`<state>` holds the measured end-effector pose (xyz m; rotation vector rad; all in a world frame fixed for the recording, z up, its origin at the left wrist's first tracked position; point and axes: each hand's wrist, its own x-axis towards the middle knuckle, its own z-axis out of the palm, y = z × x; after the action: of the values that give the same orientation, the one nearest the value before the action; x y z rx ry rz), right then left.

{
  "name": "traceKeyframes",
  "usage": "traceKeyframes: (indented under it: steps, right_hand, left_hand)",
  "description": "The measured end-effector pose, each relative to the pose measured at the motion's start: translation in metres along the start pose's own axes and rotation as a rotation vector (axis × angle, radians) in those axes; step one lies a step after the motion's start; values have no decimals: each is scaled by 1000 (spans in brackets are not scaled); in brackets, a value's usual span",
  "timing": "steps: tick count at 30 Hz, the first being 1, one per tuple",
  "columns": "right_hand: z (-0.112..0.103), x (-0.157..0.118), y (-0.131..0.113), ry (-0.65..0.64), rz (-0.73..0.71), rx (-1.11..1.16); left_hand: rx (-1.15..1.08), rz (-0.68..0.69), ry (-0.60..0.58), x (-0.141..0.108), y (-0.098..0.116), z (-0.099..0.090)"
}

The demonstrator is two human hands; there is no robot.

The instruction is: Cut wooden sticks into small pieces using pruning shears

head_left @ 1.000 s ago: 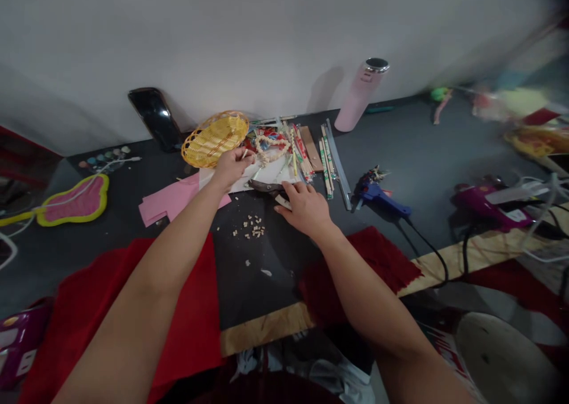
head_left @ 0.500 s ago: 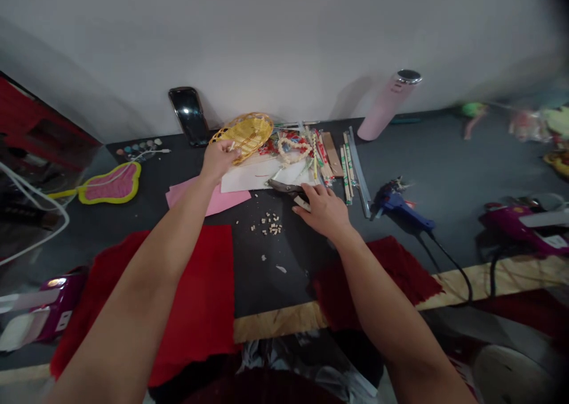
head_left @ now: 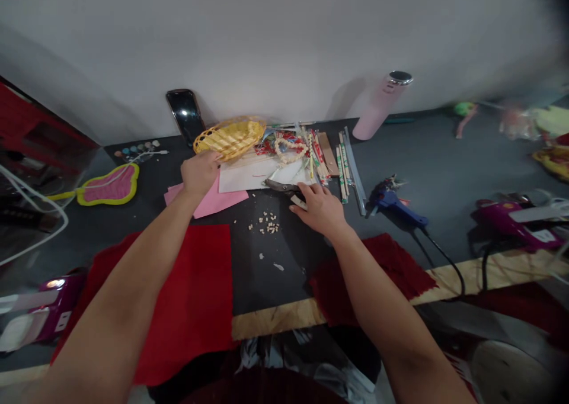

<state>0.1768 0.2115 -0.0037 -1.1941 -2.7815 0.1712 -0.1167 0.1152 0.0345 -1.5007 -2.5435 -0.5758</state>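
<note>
My left hand (head_left: 200, 172) is closed at the near left rim of a yellow woven basket (head_left: 233, 137), which tilts up toward the wall. Its fingertips are partly hidden, and no separate piece shows in them. My right hand (head_left: 320, 208) is wrapped around the handles of a dark hand cutter that looks like pruning shears (head_left: 281, 186), its head pointing left. Small pale cut pieces (head_left: 268, 223) lie scattered on the dark table below the cutter. Behind it, a heart-shaped ring of pale pieces (head_left: 288, 153) lies by a white sheet (head_left: 240, 179).
Pink paper (head_left: 213, 205) and red cloth (head_left: 195, 285) lie at left. Wrapped chopsticks (head_left: 342, 173) and a blue glue gun (head_left: 395, 205) are to the right. A phone (head_left: 184, 114) and a pink bottle (head_left: 380, 108) stand near the wall.
My left hand has moved left and slightly nearer to me. The basket has shifted left and tilted. The white piece earlier in my left fingers no longer shows. My right hand stays on the cutter.
</note>
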Motion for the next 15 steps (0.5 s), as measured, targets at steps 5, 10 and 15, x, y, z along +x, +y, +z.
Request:
traceKeyframes:
  steps: [5, 10, 15]
  right_hand:
    - [1, 1, 1, -8, -1, -2]
    - [0, 0, 0, -5, -4, -19]
    - [0, 0, -1, 13, -17, -33]
  left_hand:
    - [-65, 128, 31, -22, -42, 13]
    - [-4, 87, -66, -26, -52, 22]
    - [-7, 72, -47, -28, -36, 6]
